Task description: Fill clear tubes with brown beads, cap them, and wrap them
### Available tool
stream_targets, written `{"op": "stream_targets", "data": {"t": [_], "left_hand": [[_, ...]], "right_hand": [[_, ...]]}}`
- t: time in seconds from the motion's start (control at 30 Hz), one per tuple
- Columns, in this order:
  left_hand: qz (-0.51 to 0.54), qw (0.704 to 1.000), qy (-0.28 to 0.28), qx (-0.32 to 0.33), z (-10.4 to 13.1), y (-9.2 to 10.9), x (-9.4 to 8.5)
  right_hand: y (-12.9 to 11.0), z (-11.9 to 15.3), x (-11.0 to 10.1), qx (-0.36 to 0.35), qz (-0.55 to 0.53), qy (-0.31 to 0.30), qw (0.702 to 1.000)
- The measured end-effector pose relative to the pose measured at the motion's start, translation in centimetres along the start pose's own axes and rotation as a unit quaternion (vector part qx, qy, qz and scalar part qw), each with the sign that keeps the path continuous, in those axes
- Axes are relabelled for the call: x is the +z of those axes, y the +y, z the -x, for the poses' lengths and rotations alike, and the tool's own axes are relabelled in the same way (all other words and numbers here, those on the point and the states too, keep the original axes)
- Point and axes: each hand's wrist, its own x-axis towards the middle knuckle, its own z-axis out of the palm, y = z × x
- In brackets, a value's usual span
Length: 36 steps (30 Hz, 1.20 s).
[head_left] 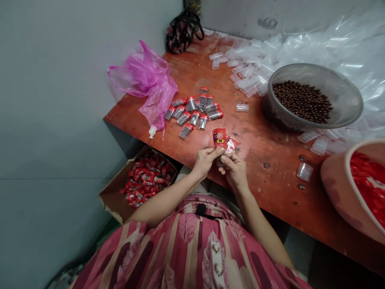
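Observation:
Both hands meet at the table's front edge. My left hand (205, 161) pinches a red printed packet (219, 137) from its left side. My right hand (235, 169) is closed at the packet's lower right, its fingers pressed on a small dark piece under it. A second red and white piece (231, 143) sticks out beside the packet; whether the two are joined cannot be made out. Beyond my hands, several small clear containers with red caps (202, 107) and dark contents lie in a loose group on the reddish table (192, 154).
A pink plastic bag (150, 76) and a dark floral bag (179, 34) lie behind. At right are a grey bowl (270, 98) of brown balls, a pink tub (337, 188) of red caps and piled clear tubes (249, 82). A cardboard box (112, 202) holds filled containers below left.

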Motion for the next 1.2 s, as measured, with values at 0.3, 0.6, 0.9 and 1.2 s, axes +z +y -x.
{"op": "stream_targets", "data": {"t": [0.3,0.6,0.9,1.2], "left_hand": [[0.115,0.993,-0.031,-0.025,-0.1,0.3,0.4],[0.001,0.999,0.03,0.038,0.4,-0.4,0.1],[0.076,0.997,0.022,-0.003,0.2,0.0,0.5],[0.119,0.993,-0.012,-0.025,0.6,-0.2,-0.1]], "right_hand": [[-0.3,0.7,0.0,-0.064,0.11,0.036,0.991],[0.0,1.0,-0.2,-0.06,0.1,0.047,0.992],[0.4,1.1,0.1,-0.082,0.142,0.046,0.985],[0.7,0.3,0.2,-0.017,0.011,0.025,0.999]]}}
